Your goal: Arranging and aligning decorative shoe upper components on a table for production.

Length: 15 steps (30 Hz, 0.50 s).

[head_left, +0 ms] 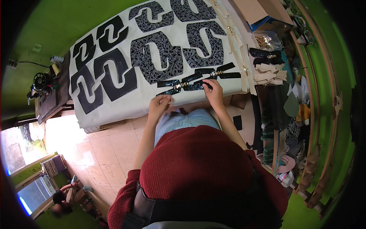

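Shiny black textured straps with gold ornaments (179, 86) lie crossed near the front edge of the cloth-covered table. My right hand (215, 92) is at the right end of these straps, its thumb and fingertips closed on one strap. Just in front of the left end is my left hand (159, 106), its fingers drawn together in a pinch and slightly blurred. Whatever is between those fingers is too small to make out. Another pair of black straps with a gold ornament (218, 72) lies just beyond my right hand.
Black-and-silver patterned cut pieces (158, 57) and plain black ones (114, 72) lie in rows on the pale-covered table (126, 108). Along its right side run beige straps (244, 57). Farther right are a clear container of gold fittings (267, 41), an open cardboard box (251, 13) and a beige strap pile (270, 73).
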Each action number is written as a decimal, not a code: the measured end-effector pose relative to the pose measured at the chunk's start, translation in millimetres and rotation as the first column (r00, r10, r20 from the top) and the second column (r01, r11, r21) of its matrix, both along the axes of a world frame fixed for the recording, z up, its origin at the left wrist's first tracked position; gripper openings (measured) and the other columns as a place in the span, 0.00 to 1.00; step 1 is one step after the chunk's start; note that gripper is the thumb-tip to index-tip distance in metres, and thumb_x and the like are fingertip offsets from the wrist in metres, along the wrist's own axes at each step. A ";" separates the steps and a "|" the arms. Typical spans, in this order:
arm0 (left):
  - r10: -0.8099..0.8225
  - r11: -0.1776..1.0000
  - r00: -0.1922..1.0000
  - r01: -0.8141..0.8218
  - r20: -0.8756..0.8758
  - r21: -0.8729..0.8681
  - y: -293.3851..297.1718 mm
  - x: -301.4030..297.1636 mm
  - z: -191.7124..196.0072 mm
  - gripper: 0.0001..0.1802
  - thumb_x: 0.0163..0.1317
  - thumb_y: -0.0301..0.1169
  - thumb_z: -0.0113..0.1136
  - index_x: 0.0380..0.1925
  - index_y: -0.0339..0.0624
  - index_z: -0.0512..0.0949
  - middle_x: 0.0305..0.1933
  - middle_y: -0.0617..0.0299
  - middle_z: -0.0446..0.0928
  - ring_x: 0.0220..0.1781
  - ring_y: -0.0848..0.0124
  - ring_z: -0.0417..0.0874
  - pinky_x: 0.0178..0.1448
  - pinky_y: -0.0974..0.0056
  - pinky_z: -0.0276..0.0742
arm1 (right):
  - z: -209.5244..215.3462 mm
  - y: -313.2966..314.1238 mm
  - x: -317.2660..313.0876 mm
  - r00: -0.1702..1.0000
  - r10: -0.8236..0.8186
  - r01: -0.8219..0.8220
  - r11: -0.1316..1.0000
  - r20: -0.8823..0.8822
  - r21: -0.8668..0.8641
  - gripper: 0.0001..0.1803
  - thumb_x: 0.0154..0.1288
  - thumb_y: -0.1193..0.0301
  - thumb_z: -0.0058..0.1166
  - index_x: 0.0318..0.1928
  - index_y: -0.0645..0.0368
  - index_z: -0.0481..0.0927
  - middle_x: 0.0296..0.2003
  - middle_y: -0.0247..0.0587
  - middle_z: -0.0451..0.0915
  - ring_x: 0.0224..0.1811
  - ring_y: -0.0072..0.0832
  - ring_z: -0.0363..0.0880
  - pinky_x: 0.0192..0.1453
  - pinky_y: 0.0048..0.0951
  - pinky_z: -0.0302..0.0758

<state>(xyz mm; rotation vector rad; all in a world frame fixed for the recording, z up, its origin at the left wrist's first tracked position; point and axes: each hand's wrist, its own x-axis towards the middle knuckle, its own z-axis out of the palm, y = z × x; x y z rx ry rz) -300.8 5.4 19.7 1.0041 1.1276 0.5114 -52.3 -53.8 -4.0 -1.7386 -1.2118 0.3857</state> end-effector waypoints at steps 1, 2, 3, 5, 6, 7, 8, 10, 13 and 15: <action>0.004 1.000 1.000 -0.004 0.000 0.000 -0.2 -0.3 -1.1 0.15 0.64 0.37 0.56 0.44 0.37 0.78 0.36 0.59 0.83 0.35 0.67 0.85 0.34 0.68 0.81 | -0.3 0.0 0.3 1.000 0.001 -0.001 1.000 -0.005 0.005 0.10 0.54 0.77 0.59 0.39 0.60 0.81 0.34 0.43 0.79 0.31 0.36 0.77 0.33 0.28 0.74; -0.039 0.940 0.980 0.103 -0.196 0.325 -0.1 0.7 -2.5 0.15 0.63 0.36 0.56 0.46 0.40 0.77 0.40 0.58 0.82 0.39 0.64 0.83 0.41 0.64 0.79 | -0.7 0.2 0.2 1.000 0.001 -0.001 1.000 -0.010 0.011 0.10 0.54 0.78 0.59 0.39 0.60 0.81 0.34 0.43 0.79 0.31 0.36 0.77 0.33 0.28 0.74; -0.013 0.769 0.922 0.257 -0.388 0.585 -0.1 3.6 -0.7 0.16 0.61 0.36 0.57 0.47 0.43 0.77 0.44 0.58 0.81 0.43 0.62 0.82 0.47 0.60 0.77 | -1.3 0.4 0.3 1.000 0.003 -0.003 1.000 -0.009 0.010 0.10 0.54 0.78 0.59 0.39 0.60 0.81 0.34 0.43 0.79 0.31 0.36 0.77 0.33 0.28 0.74; 0.067 0.587 0.834 0.410 -0.547 0.698 -0.5 10.8 2.7 0.17 0.59 0.34 0.58 0.49 0.45 0.77 0.49 0.57 0.78 0.50 0.59 0.78 0.54 0.56 0.70 | -2.6 0.3 0.5 1.000 0.002 -0.002 1.000 -0.006 0.006 0.10 0.54 0.77 0.59 0.39 0.59 0.82 0.35 0.42 0.79 0.32 0.36 0.78 0.33 0.28 0.74; 0.189 0.378 0.725 0.568 -0.662 0.731 -1.0 13.2 3.6 0.18 0.57 0.33 0.58 0.50 0.48 0.77 0.54 0.57 0.75 0.56 0.57 0.73 0.61 0.52 0.63 | -2.2 0.5 0.0 1.000 0.005 -0.005 1.000 -0.005 0.007 0.10 0.54 0.77 0.59 0.39 0.59 0.82 0.35 0.42 0.79 0.32 0.36 0.78 0.33 0.28 0.74; 0.191 0.379 0.725 0.567 -0.662 0.731 -2.6 14.2 0.3 0.18 0.57 0.33 0.58 0.50 0.48 0.77 0.54 0.57 0.75 0.56 0.57 0.73 0.61 0.52 0.63 | -1.9 0.5 -0.8 1.000 0.003 -0.003 1.000 -0.014 -0.014 0.10 0.54 0.76 0.59 0.39 0.58 0.82 0.35 0.41 0.79 0.32 0.36 0.78 0.33 0.28 0.74; 0.160 0.418 0.748 0.540 -0.644 0.731 -4.5 14.8 -5.2 0.19 0.57 0.33 0.58 0.51 0.49 0.76 0.57 0.58 0.72 0.60 0.57 0.68 0.63 0.51 0.59 | -1.5 0.5 -1.2 1.000 0.000 -0.001 0.999 -0.023 -0.035 0.10 0.55 0.75 0.59 0.39 0.57 0.82 0.36 0.41 0.80 0.32 0.36 0.78 0.33 0.28 0.74; 0.126 0.454 0.770 0.516 -0.626 0.726 -6.0 14.8 -9.3 0.20 0.57 0.33 0.58 0.52 0.50 0.76 0.61 0.59 0.69 0.64 0.58 0.64 0.65 0.50 0.55 | -1.2 0.2 -1.3 1.000 -0.001 0.001 1.000 -0.010 -0.030 0.10 0.55 0.75 0.59 0.40 0.57 0.82 0.36 0.41 0.80 0.33 0.35 0.79 0.33 0.28 0.74; 0.114 0.446 0.758 0.539 -0.643 0.714 -7.1 13.9 -10.7 0.20 0.58 0.33 0.58 0.53 0.50 0.76 0.59 0.59 0.71 0.60 0.58 0.67 0.61 0.52 0.59 | -2.1 0.1 -0.7 1.000 -0.008 0.008 1.000 0.013 -0.021 0.10 0.55 0.74 0.59 0.40 0.56 0.82 0.37 0.40 0.80 0.33 0.34 0.79 0.32 0.27 0.75; 0.098 0.480 0.758 0.532 -0.645 0.698 -7.3 14.4 -10.8 0.20 0.59 0.32 0.57 0.53 0.51 0.76 0.59 0.60 0.71 0.57 0.59 0.69 0.59 0.53 0.60 | -2.0 -0.5 -0.9 1.000 -0.013 0.013 1.000 0.024 -0.017 0.10 0.55 0.74 0.59 0.40 0.56 0.82 0.37 0.40 0.80 0.33 0.34 0.79 0.32 0.27 0.75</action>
